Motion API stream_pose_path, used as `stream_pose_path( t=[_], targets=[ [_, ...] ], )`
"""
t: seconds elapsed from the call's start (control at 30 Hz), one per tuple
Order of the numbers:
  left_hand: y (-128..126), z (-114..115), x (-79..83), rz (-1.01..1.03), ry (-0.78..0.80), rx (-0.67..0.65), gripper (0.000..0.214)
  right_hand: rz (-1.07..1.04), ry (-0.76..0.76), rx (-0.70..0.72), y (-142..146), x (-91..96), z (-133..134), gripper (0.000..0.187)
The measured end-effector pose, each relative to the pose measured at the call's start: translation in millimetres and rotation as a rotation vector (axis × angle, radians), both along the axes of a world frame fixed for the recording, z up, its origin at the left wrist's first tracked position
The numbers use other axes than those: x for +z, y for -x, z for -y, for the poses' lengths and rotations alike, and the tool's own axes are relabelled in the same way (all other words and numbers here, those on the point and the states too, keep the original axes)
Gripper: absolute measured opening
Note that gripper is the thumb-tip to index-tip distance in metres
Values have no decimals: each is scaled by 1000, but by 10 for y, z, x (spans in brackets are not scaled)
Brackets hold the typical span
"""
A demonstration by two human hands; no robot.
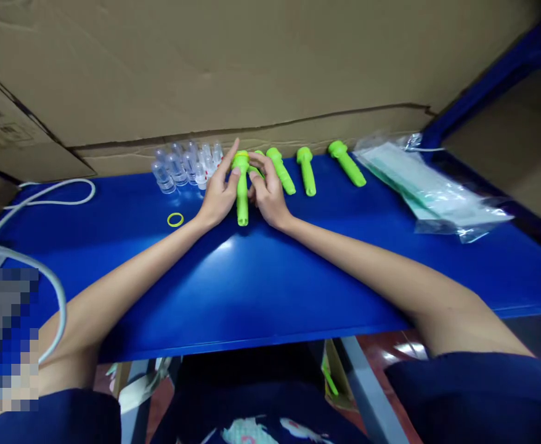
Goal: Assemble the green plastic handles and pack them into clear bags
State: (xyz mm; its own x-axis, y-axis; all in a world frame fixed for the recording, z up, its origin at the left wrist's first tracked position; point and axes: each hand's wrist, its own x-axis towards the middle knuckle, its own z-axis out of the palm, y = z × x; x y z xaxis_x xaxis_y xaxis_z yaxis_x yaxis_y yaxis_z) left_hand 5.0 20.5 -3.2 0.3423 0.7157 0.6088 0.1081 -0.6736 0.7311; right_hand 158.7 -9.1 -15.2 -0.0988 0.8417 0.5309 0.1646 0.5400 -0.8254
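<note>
Upright between my two hands is a bright green, torch-shaped plastic piece [242, 194], wide head up, with a yellow ring [241, 154] around the head. My left hand [222, 192] grips it from the left, thumb on the front and index finger stretched up past the head. From the right, my right hand [268, 192] closes on it with curled fingers close to the head. Some of its fingertips are hidden. A loose yellow ring [175, 219] lies on the blue table left of my left hand.
Several clear plastic tubes [177, 168] stand at the back left. More green torch-shaped pieces [306, 171] lie at the back, right of my hands. Clear bags with white and green contents [430, 185] lie at the right. A white cable [60, 290] loops at the left; cardboard [252, 68] walls the back.
</note>
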Motion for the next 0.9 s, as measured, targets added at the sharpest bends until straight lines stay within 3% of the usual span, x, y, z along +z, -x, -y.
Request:
stream_pose_path(
  t=[0.17, 0.53, 0.73, 0.9],
  targets=[
    [-90, -41, -140, 104, 98, 23, 71, -50, -17, -49, -5, 15, -14, 54],
    [18, 71, -151, 111, 140, 119, 57, 106, -117, -16, -15, -56, -67, 51],
    [-30, 108, -191, 193, 157, 87, 42, 129, -93, -22, -8, -8, -24, 54],
    [-13, 126, -194, 249, 183, 49, 45, 89, -71, -7, -1, 39, 42, 54]
  ],
)
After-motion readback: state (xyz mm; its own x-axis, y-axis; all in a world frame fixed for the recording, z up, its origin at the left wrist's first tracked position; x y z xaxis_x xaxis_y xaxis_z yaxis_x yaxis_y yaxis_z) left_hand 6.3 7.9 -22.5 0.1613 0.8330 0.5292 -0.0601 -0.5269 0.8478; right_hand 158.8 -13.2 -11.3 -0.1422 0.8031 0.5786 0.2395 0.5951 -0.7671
